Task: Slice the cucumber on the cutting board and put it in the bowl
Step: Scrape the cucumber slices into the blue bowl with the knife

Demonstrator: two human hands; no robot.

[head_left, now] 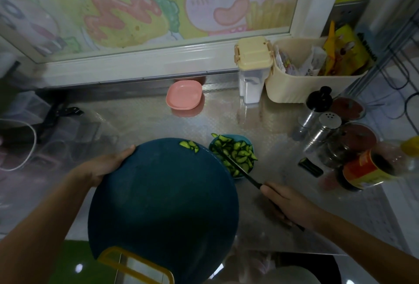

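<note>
Left hand [106, 165] fingers grip the tilted cutting board's [163, 204] rim; right hand [285, 202] fingers close around a knife [238, 165]. Most cucumber slices [238, 154] fill the bowl [246, 141] beyond the knife fingers; a few slices [190, 146] remain on the board.

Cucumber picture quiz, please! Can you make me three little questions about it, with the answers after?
1. True or false: every cucumber slice is already in the blue bowl.
2. Which hand grips the knife? A) left hand B) right hand
3. Fill in: the dish near the window is ____.

Key:
1. False: a few slices remain on the cutting board.
2. B; the left hand holds the board's edge.
3. Pink, the pink dish.
</note>
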